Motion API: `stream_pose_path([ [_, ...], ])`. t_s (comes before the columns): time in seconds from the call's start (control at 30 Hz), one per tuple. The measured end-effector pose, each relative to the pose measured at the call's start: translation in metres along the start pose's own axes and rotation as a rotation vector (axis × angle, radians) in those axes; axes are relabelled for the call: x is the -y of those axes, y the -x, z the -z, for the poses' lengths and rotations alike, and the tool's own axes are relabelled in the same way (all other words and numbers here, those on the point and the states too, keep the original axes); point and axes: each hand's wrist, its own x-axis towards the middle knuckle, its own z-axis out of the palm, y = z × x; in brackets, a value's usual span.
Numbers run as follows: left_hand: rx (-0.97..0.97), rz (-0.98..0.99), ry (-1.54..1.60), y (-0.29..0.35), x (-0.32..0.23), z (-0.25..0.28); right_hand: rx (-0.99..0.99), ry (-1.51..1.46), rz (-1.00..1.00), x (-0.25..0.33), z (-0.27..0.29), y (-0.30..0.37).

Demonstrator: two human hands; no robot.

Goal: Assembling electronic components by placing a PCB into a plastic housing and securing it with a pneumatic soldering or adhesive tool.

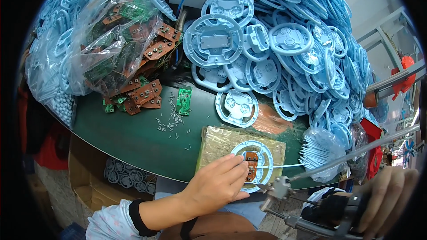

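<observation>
A pale blue plastic wheel-shaped ring (267, 155) lies on a tape-wrapped block (222, 141). Inside it sits an orange-brown circuit board (251, 156), with a thin white stick (282, 166) reaching from it toward the right. My left hand (223, 178) rests at the ring's left side, fingers bent and pressing on the ring and the board's edge. At the right edge, my right hand (386, 198) wraps round a black cylindrical tool (336, 211) clamped to a jointed metal arm (281, 188). The tool's tip is hard to make out.
Blue rings (220, 40) are heaped across the back and right. A clear bag (120, 35) of circuit boards stands at left, near small loose screws (167, 122) and a green board (184, 101). Bagged white sticks (322, 153) lie right. A carton (95, 182) of grey parts stands below the table.
</observation>
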Motion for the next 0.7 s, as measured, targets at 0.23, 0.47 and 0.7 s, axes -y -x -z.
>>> stream_pose_path([
  [0.23, -0.002, 0.001, -0.016, 0.001, 0.001, 0.000, 0.073, -0.057, -0.140, -0.007, -0.001, -0.001],
  [0.47, -0.012, 0.004, -0.018, 0.000, -0.001, -0.002, 0.018, 0.006, -0.243, -0.015, -0.002, 0.006],
  [0.7, -0.070, 0.089, 0.145, 0.003, -0.006, 0.014, 0.291, -0.110, -0.118, 0.014, 0.036, -0.013],
])
